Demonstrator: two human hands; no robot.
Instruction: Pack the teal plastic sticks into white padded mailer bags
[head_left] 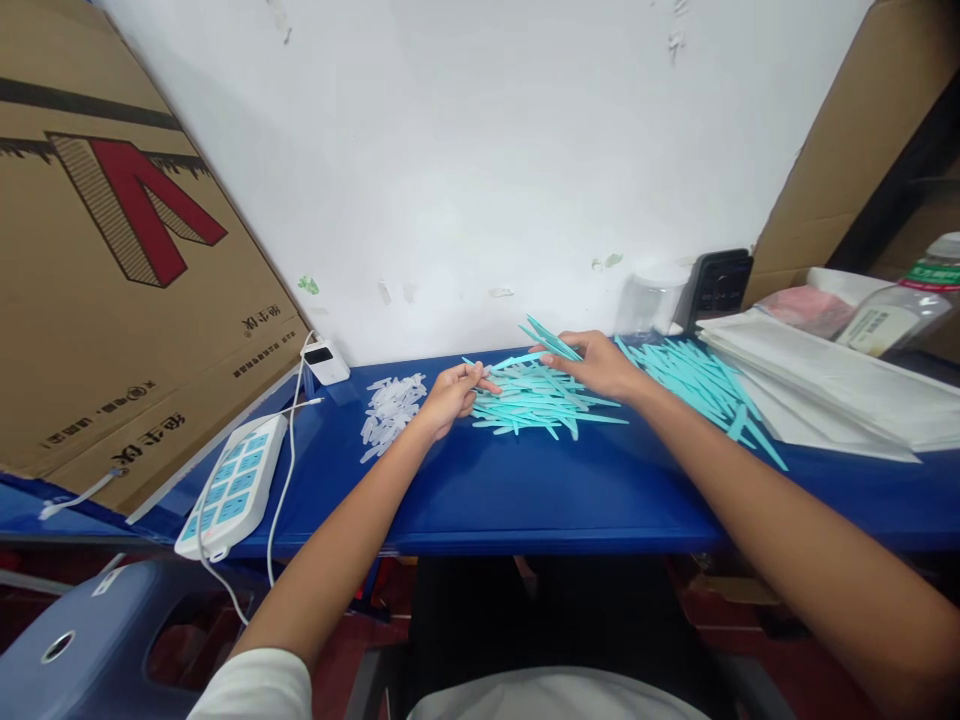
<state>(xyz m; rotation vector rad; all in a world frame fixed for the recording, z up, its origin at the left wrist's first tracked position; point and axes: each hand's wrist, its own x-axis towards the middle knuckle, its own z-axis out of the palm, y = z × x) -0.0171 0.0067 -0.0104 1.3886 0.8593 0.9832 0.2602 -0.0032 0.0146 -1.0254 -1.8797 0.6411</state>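
My left hand [455,393] is closed in a pinch at the left edge of the middle pile of slim teal plastic sticks [536,405]. Its fingertips meet near one end of a teal stick [517,360] that spans the gap between my hands; what exactly they pinch is too small to make out. Several teal sticks [553,340] fan out from the fingers of my right hand [596,365], which is closed on them above the same pile. Left of my left hand lies a heap of small translucent plastic pieces [394,405].
A second pile of teal sticks [694,385] lies right of my right wrist, beside white paper sheets [832,390]. A clear jar [656,298] and a dark phone-like device [720,285] stand behind. Leftward are a power strip [238,480], cables and a large carton [142,300].
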